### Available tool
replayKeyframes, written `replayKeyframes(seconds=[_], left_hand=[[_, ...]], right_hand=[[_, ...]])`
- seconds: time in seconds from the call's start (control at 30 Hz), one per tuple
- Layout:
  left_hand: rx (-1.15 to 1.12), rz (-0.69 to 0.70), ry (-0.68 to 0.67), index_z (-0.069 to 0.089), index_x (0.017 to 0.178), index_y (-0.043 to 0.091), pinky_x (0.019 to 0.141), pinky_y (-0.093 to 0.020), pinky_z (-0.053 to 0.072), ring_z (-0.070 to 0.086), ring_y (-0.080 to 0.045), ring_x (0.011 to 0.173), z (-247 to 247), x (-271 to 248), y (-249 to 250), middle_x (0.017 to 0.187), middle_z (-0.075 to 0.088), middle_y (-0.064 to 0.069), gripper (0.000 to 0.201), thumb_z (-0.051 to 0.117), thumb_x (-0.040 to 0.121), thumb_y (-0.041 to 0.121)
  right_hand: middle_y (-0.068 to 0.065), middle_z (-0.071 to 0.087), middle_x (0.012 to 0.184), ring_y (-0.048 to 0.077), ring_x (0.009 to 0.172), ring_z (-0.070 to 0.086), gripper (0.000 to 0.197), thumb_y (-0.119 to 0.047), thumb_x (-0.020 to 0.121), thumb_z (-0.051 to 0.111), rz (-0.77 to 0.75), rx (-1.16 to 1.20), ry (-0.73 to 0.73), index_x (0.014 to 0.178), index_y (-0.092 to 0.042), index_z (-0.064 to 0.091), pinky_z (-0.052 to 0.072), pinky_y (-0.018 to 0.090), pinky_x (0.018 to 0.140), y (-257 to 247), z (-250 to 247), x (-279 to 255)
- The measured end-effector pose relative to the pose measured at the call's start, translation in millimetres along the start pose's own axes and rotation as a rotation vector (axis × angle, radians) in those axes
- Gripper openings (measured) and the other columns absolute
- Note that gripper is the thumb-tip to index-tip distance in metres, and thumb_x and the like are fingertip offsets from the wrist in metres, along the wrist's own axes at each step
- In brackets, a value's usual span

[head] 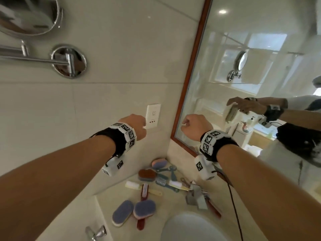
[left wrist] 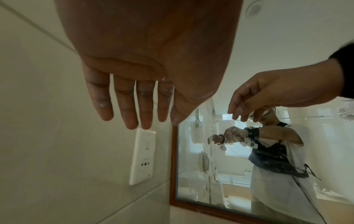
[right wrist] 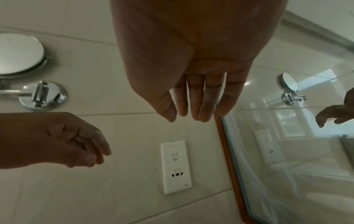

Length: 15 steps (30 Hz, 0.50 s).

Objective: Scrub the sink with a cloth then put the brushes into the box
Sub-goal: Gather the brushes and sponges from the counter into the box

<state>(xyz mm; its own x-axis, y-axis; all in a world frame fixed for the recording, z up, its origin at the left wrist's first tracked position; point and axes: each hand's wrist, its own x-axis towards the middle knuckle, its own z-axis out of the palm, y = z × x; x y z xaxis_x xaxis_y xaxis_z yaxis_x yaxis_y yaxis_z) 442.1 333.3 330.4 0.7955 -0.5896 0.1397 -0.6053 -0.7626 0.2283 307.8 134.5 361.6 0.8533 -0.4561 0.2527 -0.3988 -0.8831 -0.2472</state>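
Both hands are raised in front of the tiled wall, well above the counter. My left hand (head: pixel 138 126) (left wrist: pixel 138 109) hangs with straight, relaxed fingers and holds nothing. My right hand (head: pixel 193 126) (right wrist: pixel 193 103) is likewise empty, its fingers straight and close together. Far below them several brushes lie scattered on the counter: two blue-padded oval ones (head: pixel 134 211), a brown-padded one (head: pixel 146 174), a red striped one (head: pixel 144 189) and a blue toothed one (head: pixel 163 181). The white sink (head: pixel 191 226) shows at the bottom edge. I see no cloth.
A white wall socket (head: pixel 152 116) sits just behind the hands. A wood-framed mirror (head: pixel 189 80) fills the right side. A round shaving mirror on a chrome arm (head: pixel 69 60) is at upper left. A grey object (head: pixel 196 197) lies by the sink, and a chrome tap handle (head: pixel 96 232) at the bottom.
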Motion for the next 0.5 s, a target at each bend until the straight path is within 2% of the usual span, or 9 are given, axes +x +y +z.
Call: replayKeyframes(seconds=[0.1, 0.23, 0.37, 0.43, 0.5], left_hand=[[-0.013, -0.007, -0.042, 0.058, 0.12, 0.032, 0.081, -0.029, 0.05, 0.062, -0.02, 0.101, 14.9, 26.0, -37.5, 0.115, 0.062, 0.006, 0.039, 0.055, 0.082, 0.04], [-0.023, 0.061, -0.097, 0.056, 0.122, 0.032, 0.087, -0.03, 0.049, 0.06, -0.02, 0.108, 38.7, 65.4, -71.6, 0.121, 0.059, 0.006, 0.041, 0.054, 0.082, 0.042], [-0.04, 0.136, -0.22, 0.055, 0.124, 0.031, 0.091, -0.03, 0.045, 0.056, -0.021, 0.113, 92.1, 86.4, -88.2, 0.127, 0.057, 0.004, 0.042, 0.054, 0.083, 0.043], [-0.053, 0.156, -0.27, 0.055, 0.126, 0.03, 0.095, -0.03, 0.045, 0.055, -0.021, 0.116, 123.6, 85.0, -92.8, 0.13, 0.055, 0.003, 0.042, 0.056, 0.085, 0.042], [-0.062, 0.168, -0.339, 0.053, 0.128, 0.027, 0.097, -0.032, 0.046, 0.054, -0.023, 0.118, 157.3, 77.1, -98.5, 0.132, 0.054, 0.001, 0.044, 0.058, 0.086, 0.039]], right_hand=[[-0.003, 0.066, 0.107, 0.02, 0.093, 0.063, 0.018, -0.034, 0.085, 0.06, 0.018, -0.003, -0.036, 0.1, -0.026, 0.067, 0.054, 0.034, 0.083, -27.6, 35.6, 24.3], [-0.004, 0.066, 0.106, 0.017, 0.086, 0.059, 0.016, -0.036, 0.083, 0.061, 0.079, 0.025, -0.081, 0.097, -0.028, 0.065, 0.05, 0.028, 0.076, -50.9, 79.3, 52.1], [-0.001, 0.063, 0.107, 0.021, 0.094, 0.061, 0.019, -0.034, 0.085, 0.06, 0.201, 0.018, -0.248, 0.101, -0.025, 0.062, 0.052, 0.031, 0.079, -52.4, 133.8, 52.4], [-0.001, 0.063, 0.098, 0.02, 0.085, 0.058, 0.015, -0.033, 0.083, 0.062, 0.24, 0.054, -0.321, 0.094, -0.022, 0.062, 0.049, 0.026, 0.068, -50.2, 159.1, 43.2], [-0.005, 0.061, 0.087, 0.021, 0.078, 0.056, 0.009, -0.024, 0.09, 0.056, 0.237, 0.037, -0.373, 0.085, -0.02, 0.062, 0.04, 0.019, 0.06, -48.8, 188.5, 30.3]])
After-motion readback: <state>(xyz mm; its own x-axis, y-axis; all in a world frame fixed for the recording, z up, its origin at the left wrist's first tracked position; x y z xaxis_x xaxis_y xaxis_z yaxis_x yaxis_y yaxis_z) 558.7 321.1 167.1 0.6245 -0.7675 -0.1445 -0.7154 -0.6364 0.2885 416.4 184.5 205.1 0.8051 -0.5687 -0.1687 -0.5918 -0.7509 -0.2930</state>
